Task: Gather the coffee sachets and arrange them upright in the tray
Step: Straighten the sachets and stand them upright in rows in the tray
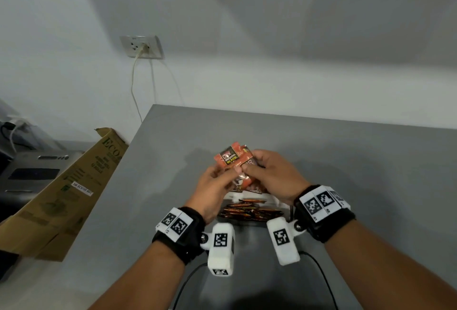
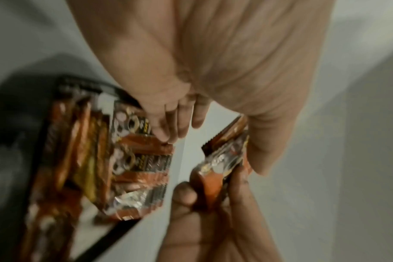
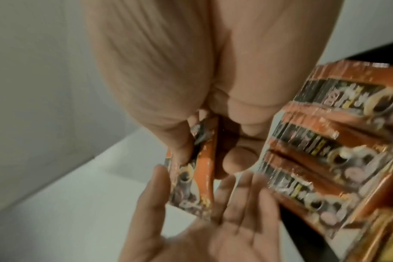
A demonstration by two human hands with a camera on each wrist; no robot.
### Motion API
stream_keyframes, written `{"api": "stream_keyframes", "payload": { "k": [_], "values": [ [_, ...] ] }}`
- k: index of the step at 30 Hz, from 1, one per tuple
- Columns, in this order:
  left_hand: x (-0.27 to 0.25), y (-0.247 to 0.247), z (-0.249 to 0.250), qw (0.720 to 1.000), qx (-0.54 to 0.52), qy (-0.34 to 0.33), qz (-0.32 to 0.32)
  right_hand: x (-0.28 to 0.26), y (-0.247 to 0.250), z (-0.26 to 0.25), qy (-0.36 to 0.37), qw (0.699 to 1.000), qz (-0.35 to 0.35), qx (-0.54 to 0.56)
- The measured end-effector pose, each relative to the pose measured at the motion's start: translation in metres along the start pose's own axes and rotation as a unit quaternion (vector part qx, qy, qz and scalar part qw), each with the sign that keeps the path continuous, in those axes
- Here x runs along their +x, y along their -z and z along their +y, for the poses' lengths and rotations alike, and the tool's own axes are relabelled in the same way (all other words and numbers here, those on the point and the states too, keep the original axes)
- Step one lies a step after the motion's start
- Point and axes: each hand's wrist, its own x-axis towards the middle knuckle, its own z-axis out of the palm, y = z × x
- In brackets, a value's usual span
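Both hands hold orange coffee sachets above the tray at the near middle of the grey tabletop.

The raised sachets point(image 1: 233, 158) are orange with a black label and a printed coffee cup, their edges serrated; they sit pinched between the thumbs and fingers of the left hand point(image 1: 214, 189) and the right hand point(image 1: 273, 173), just above the tray point(image 1: 257, 195). The head view shows only the tops of the sachets in the tray point(image 1: 249, 210). The left wrist view shows the tray's dark rim point(image 2: 88, 86) and its sachets packed on edge; there the left fingers point(image 2: 238, 179) curl round a sachet's end. The right wrist view shows the right thumb pressing the sachet point(image 3: 191, 170), with overlapping rows of packets point(image 3: 325, 141) just beside. A cardboard box point(image 1: 61, 193) leans against the tabletop's left edge.
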Motion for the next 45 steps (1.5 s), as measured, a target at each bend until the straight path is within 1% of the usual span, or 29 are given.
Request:
{"api": "stream_keyframes", "payload": {
  "k": [1, 2, 3, 4, 5, 6, 7, 8, 9, 11, 13, 15, 17, 19, 20, 21, 23, 24, 26, 27, 29, 31, 34, 36, 38, 40, 42, 43, 45],
  "values": [
    [-0.001, -0.007, 0.004, 0.998, -0.052, 0.013, -0.026, -0.003, -0.004, -0.005, -0.003, 0.999, -0.020, 0.033],
    [-0.001, -0.013, 0.007, 0.995, -0.082, 0.023, -0.043, -0.004, -0.008, -0.007, -0.009, 0.998, -0.034, 0.048],
    [0.000, -0.017, 0.010, 0.994, -0.096, 0.033, -0.050, -0.005, -0.012, -0.009, -0.011, 0.999, -0.035, 0.032],
    [0.001, -0.020, 0.012, 0.993, -0.104, 0.041, -0.046, -0.006, -0.013, -0.010, -0.006, 1.000, -0.019, -0.024],
    [0.002, -0.022, 0.014, 0.992, -0.110, 0.049, -0.031, -0.007, -0.014, -0.012, 0.005, 0.995, 0.012, -0.102],
    [0.004, -0.022, 0.016, 0.993, -0.109, 0.051, -0.015, -0.008, -0.013, -0.012, 0.025, 0.984, 0.054, -0.170],
    [0.005, -0.022, 0.019, 0.994, -0.100, 0.050, -0.007, -0.010, -0.011, -0.014, 0.047, 0.971, 0.097, -0.213],
    [0.005, -0.021, 0.022, 0.995, -0.081, 0.050, -0.011, -0.012, -0.009, -0.016, 0.064, 0.963, 0.113, -0.238],
    [0.004, -0.020, 0.025, 0.997, -0.055, 0.053, -0.027, -0.012, -0.006, -0.017, 0.080, 0.958, 0.094, -0.258],
    [0.003, -0.020, 0.027, 0.997, 0.001, 0.063, -0.048, -0.010, -0.001, -0.018, 0.107, 0.941, 0.012, -0.321],
    [0.000, -0.022, 0.027, 0.994, 0.009, 0.085, -0.065, -0.009, 0.001, -0.019, 0.133, 0.926, -0.030, -0.353],
    [-0.001, -0.022, 0.025, 0.992, -0.009, 0.106, -0.075, -0.009, 0.003, -0.022, 0.153, 0.925, -0.037, -0.345],
    [-0.002, -0.022, 0.025, 0.988, -0.055, 0.127, -0.073, -0.010, 0.005, -0.023, 0.169, 0.922, -0.031, -0.347],
    [0.000, -0.020, 0.024, 0.988, -0.068, 0.124, -0.067, -0.010, 0.006, -0.022, 0.154, 0.923, -0.032, -0.350],
    [0.000, -0.021, 0.025, 0.989, -0.068, 0.116, -0.059, -0.011, 0.006, -0.020, 0.133, 0.934, -0.031, -0.331],
    [0.000, -0.022, 0.026, 0.991, -0.068, 0.103, -0.047, -0.010, 0.007, -0.018, 0.102, 0.952, -0.026, -0.286],
    [0.001, -0.022, 0.026, 0.995, -0.070, 0.072, -0.023, -0.010, 0.006, -0.010, 0.048, 0.987, 0.006, -0.153],
    [0.003, -0.022, 0.025, 0.996, -0.064, 0.060, -0.010, -0.011, 0.003, -0.006, 0.032, 0.994, 0.033, -0.099],
    [0.004, -0.024, 0.023, 0.998, -0.050, 0.041, 0.009, -0.012, -0.004, 0.004, 0.022, 0.994, 0.096, -0.046],
    [0.004, -0.025, 0.022, 0.998, -0.045, 0.035, 0.016, -0.011, -0.007, 0.007, 0.023, 0.993, 0.117, -0.018],
    [0.004, -0.027, 0.019, 0.998, -0.041, 0.032, 0.018, -0.010, -0.013, 0.009, 0.019, 0.989, 0.140, 0.048],
    [0.002, -0.029, 0.020, 0.998, -0.048, 0.038, 0.014, -0.009, -0.013, 0.006, 0.008, 0.983, 0.168, 0.079],
    [0.001, -0.026, 0.022, 0.994, -0.086, 0.069, 0.009, -0.006, -0.007, 0.003, -0.012, 0.970, 0.196, 0.142],
    [0.001, -0.022, 0.023, 0.990, -0.114, 0.086, 0.023, -0.005, 0.001, -0.001, -0.020, 0.960, 0.204, 0.192],
    [0.002, -0.017, 0.023, 0.991, -0.103, 0.080, 0.033, -0.005, 0.009, -0.003, -0.028, 0.956, 0.192, 0.222],
    [0.002, -0.016, 0.023, 0.995, -0.061, 0.066, 0.033, -0.007, 0.013, -0.004, -0.044, 0.959, 0.154, 0.234],
    [0.002, -0.017, 0.022, 0.998, -0.027, 0.055, 0.026, -0.009, 0.011, -0.005, -0.058, 0.973, 0.131, 0.180],
    [0.002, -0.017, 0.021, 0.998, -0.015, 0.053, 0.021, -0.009, 0.008, -0.005, -0.060, 0.978, 0.138, 0.144],
    [0.002, -0.018, 0.018, 0.998, -0.004, 0.054, 0.014, -0.008, 0.003, -0.004, -0.056, 0.977, 0.177, 0.101]
  ]
}}
